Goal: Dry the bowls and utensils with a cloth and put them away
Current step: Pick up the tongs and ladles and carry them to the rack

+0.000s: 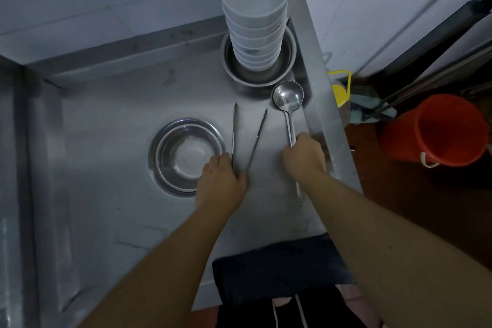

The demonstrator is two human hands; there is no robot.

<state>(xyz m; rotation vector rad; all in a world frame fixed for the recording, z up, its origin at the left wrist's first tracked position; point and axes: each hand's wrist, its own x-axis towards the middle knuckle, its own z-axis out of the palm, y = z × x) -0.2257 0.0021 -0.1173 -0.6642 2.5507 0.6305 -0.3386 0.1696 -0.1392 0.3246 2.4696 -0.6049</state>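
Note:
On the steel counter [111, 128] my left hand [222, 177] grips the hinge end of metal tongs [257, 138], whose two arms spread apart and point away from me. My right hand [304, 157] is closed around the handle of a steel ladle [287, 96], its bowl resting face up near the counter's right rim. A steel bowl [186, 153] sits just left of my left hand. A tall stack of white bowls [254, 13] stands inside another steel bowl [288, 57] at the back. A dark cloth [279, 266] lies at the counter's front edge.
The counter has a raised rim at the back and right [319, 82]. Beyond the right edge, on the floor, stand an orange bucket [436, 130] and a jug with a yellow cap [339, 92]. White tiled wall lies behind.

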